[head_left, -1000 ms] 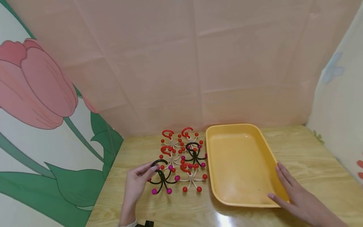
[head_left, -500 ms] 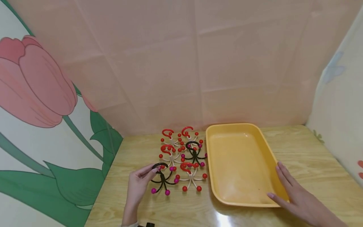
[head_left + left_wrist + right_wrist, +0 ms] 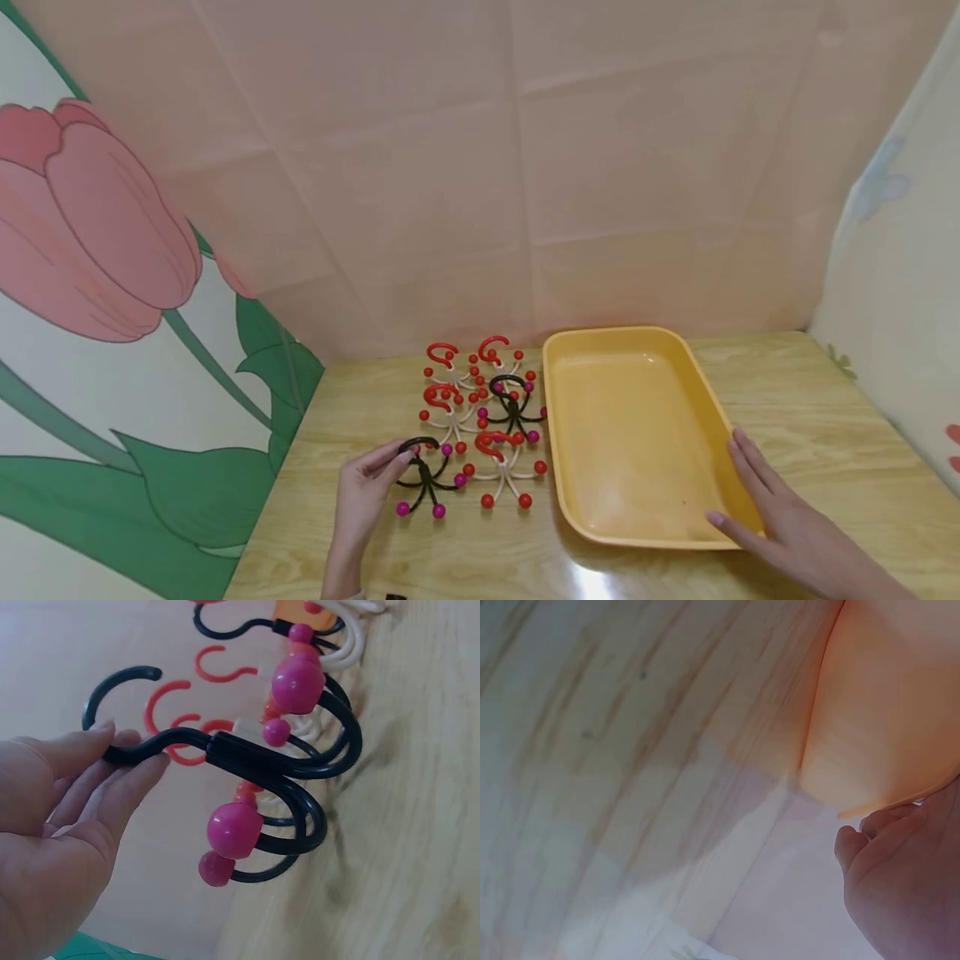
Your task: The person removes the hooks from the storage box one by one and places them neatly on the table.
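In the head view my left hand point(image 3: 363, 492) pinches the upper curved hook of a black multi-arm hanger point(image 3: 426, 475) with magenta ball tips. Seen from the left wrist, thumb and fingers meet on the black hook's neck point(image 3: 135, 752), and its arms hang close to the table. Beside it stand a white hanger with a red hook and red balls point(image 3: 504, 471), and another black hanger point(image 3: 513, 408). Over the near right corner of a yellow tray point(image 3: 637, 533), my right hand point(image 3: 783, 521) holds the rim, thumb inside and fingers along the outer side.
More red-hooked white hangers point(image 3: 452, 417) stand in rows to the left of the tray. A pinkish cloth wall point(image 3: 420, 167) closes the back of the wooden table point(image 3: 300, 517). Tulip-printed fabric point(image 3: 135, 217) borders the left, a pale sheet point(image 3: 907, 275) the right.
The black hanger in my left hand has shifted slightly down and stands a little lower against its neighbours. My right hand and the tray have barely moved.
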`<state>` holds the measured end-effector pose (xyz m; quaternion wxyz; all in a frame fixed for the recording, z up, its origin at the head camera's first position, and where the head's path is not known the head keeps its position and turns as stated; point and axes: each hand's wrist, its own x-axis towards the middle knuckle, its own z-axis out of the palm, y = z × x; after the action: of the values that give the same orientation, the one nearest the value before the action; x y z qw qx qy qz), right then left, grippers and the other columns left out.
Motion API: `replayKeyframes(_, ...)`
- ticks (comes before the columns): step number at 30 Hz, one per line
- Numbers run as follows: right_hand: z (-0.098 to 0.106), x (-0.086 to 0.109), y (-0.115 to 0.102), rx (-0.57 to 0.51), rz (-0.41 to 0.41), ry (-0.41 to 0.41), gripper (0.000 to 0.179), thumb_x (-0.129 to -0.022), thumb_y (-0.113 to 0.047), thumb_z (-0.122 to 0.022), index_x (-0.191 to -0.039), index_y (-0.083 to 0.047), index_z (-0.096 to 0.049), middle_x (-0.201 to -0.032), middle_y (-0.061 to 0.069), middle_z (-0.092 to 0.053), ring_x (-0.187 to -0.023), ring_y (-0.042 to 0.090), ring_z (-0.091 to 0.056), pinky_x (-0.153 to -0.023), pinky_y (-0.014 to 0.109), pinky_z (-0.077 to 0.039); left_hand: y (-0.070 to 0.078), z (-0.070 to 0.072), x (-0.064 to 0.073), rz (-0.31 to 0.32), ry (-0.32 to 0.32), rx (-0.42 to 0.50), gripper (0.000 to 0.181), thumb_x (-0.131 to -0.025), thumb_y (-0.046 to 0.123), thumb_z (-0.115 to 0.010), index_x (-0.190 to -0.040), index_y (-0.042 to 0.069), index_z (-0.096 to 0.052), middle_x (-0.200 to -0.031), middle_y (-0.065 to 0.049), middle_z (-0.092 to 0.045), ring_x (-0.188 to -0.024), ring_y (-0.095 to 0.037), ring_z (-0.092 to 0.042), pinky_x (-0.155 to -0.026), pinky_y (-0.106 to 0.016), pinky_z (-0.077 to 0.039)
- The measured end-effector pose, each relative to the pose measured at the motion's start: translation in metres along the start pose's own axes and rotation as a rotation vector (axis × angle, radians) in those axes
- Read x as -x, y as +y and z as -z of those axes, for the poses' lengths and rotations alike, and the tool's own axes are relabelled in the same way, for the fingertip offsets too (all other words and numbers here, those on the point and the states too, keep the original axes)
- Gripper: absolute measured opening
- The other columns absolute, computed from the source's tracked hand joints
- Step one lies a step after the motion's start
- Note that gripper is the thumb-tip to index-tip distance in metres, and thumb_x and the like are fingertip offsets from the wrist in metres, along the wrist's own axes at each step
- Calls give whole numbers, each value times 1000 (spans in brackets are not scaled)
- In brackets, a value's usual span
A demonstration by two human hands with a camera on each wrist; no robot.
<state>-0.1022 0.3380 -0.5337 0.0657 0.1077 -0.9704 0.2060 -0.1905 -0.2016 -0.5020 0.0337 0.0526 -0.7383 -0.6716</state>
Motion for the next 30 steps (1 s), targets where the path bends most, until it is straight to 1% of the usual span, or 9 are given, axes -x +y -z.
replayKeyframes(2,0,1,-2,-2,-10,-11,99,-91,-43,-67,-159,-17,0,-168,0,6,-150,14,-12,-99,-8,-5,-2,1,0,14,7,-1,33,-82,21,-80,-112,8,-74,-111,-11,-75,-98,-18,-74,-85,-31,-60)
replayKeyframes(5,-1,3,-4,-20,-17,-27,98,-92,-43,-66,-159,-18,1,-168,1,7,-150,23,-16,-98,-8,-2,-6,3,0,30,20,1,34,-82,19,-80,-113,7,-73,-112,-11,-75,-97,-14,-74,-84,-28,-60)
replayKeyframes(9,-3,2,-4,-14,4,0,99,-91,-42,-68,-159,-16,-1,-168,2,5,-147,2,-3,-91,-9,9,-9,5,-2,32,27,5,37,-82,17,-79,-116,3,-71,-112,-11,-75,-98,-13,-74,-83,-26,-59)
replayKeyframes(12,-3,0,-2,7,7,16,100,-90,-43,-69,-159,-17,-3,-168,-1,3,-138,-17,-1,-96,-10,-6,-11,7,-2,24,26,8,38,-82,18,-79,-116,2,-71,-112,-12,-75,-97,-13,-74,-83,-26,-59)
replayKeyframes(14,-2,-1,-1,18,-2,6,100,-90,-44,-69,-160,-19,-2,-168,-2,3,-141,-13,-3,-94,-5,-22,-12,8,-2,21,27,7,37,-83,17,-79,-116,3,-72,-112,-13,-74,-97,-12,-74,-82,-25,-60)
replayKeyframes(16,-2,-2,-1,8,-10,-11,99,-91,-45,-68,-159,-19,-1,-168,-2,5,-146,-3,-6,-95,-5,-22,-12,9,-2,15,25,8,34,-84,16,-78,-115,3,-72,-113,-15,-74,-97,-12,-74,-82,-25,-60)
replayKeyframes(20,-3,-3,-3,-9,2,-10,100,-91,-43,-67,-159,-17,0,-168,1,5,-152,15,-8,-99,-7,2,-13,11,-3,5,20,15,32,-85,10,-76,-115,2,-72,-114,-17,-73,-98,-13,-74,-83,-25,-59)
replayKeyframes(21,-3,-4,-3,-15,8,-5,100,-91,-43,-68,-159,-17,0,-168,1,5,-152,14,-5,-91,-8,10,-13,11,-3,2,20,12,32,-85,10,-76,-115,2,-72,-113,-17,-73,-99,-14,-74,-84,-25,-59)
replayKeyframes(30,2,-5,0,-17,50,26,101,-89,-38,-71,-159,-13,-3,-168,6,4,-149,-2,11,-97,-6,13,-4,14,1,18,-8,-86,45,-80,18,-81,-123,9,-68,-119,-12,-72,-104,-14,-71,-86,-22,-58)
